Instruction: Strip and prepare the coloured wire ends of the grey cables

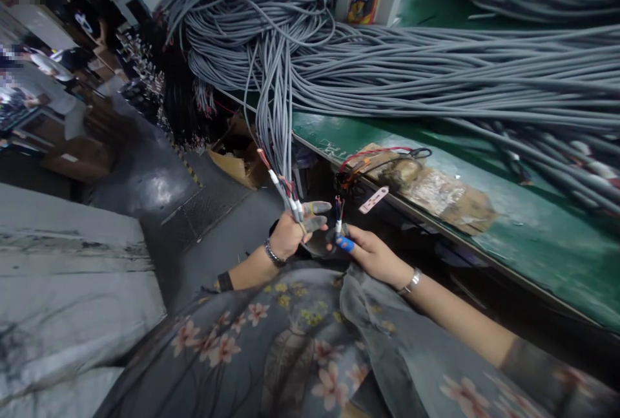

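My left hand [289, 235] is closed around several grey cables [274, 114] near their stripped ends, where white bands and red wires stick out above the fist. Grey covers sit on two of its fingers, which point to the right. My right hand [371, 251] pinches a single cable end [338, 224] between thumb and fingers, with a blue wrap on the thumb. Thin dark and red wires fan upward from that end. The two hands are a short gap apart, in front of my flowered clothing.
A big heap of grey cables [261, 11] runs along the green table [547, 224]. At its near edge lie a taped cardboard piece [445, 195] and a pink tag [374, 199]. An open carton [242, 163] stands on the floor. White-grey boxes [72, 263] are at left.
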Available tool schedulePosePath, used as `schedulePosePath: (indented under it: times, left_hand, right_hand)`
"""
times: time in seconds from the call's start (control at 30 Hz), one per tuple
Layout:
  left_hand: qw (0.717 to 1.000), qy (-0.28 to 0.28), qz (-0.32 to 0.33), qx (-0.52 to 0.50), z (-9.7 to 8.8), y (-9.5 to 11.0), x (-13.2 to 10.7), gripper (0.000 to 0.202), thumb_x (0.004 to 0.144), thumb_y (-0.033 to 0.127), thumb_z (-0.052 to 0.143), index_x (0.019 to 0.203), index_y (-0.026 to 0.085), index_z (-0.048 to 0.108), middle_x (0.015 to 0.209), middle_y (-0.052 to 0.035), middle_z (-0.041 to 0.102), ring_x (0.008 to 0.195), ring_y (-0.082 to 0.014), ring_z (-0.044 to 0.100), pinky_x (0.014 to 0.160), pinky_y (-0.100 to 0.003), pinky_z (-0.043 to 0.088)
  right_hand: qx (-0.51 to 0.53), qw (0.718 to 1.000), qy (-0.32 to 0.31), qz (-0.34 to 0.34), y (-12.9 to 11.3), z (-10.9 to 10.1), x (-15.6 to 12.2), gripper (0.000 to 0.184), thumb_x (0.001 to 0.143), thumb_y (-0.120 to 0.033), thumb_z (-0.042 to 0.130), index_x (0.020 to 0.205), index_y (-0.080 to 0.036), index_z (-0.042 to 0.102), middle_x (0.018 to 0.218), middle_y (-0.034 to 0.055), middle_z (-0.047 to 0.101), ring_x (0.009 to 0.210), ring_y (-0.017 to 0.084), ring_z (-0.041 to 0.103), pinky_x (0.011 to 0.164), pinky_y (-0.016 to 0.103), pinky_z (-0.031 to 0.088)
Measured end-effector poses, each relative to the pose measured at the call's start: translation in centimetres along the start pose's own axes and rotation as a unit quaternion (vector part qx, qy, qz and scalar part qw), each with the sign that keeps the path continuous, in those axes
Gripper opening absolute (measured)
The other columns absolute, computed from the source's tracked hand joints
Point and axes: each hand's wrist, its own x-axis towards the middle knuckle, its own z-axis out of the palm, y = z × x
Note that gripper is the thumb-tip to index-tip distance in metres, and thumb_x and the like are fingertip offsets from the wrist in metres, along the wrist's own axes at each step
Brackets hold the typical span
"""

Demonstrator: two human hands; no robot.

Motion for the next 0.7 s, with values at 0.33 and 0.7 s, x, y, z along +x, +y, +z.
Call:
schedulePosePath:
  times: [0.33,0.7]
  left_hand:
    - [0.988,-0.092,-0.049,0.112,2.0,-1.3,0.6,0.059,0.063,0.063,0.070,0.088,0.010,0.073,0.053,0.0005,0.056,0.039,-0.0051,0.041,0.040,-0.020,0.032]
    - [0.973,-0.048,-0.033,0.223,1.6,-0.6,0.2,0.049,0.064,0.059,0.070,0.048,0.014,0.058,0.048,-0.0021,0.058,0.048,-0.0091,0.051,0.052,-0.021,0.042]
  right_hand:
    - [0.070,0.995,-0.016,0.068,-0.5,0.6,-0.2,0.053,0.075,-0.069,0.054,0.070,-0.018,0.065,0.061,0.0009,0.059,0.053,0.012,0.048,0.055,0.027,0.045]
    - [0.060,0.979,0.170,0.090,-0.9,-0.8,-0.7,0.034,0.074,-0.053,0.063,0.084,-0.020,0.062,0.079,0.0040,0.068,0.066,0.017,0.059,0.062,0.031,0.051]
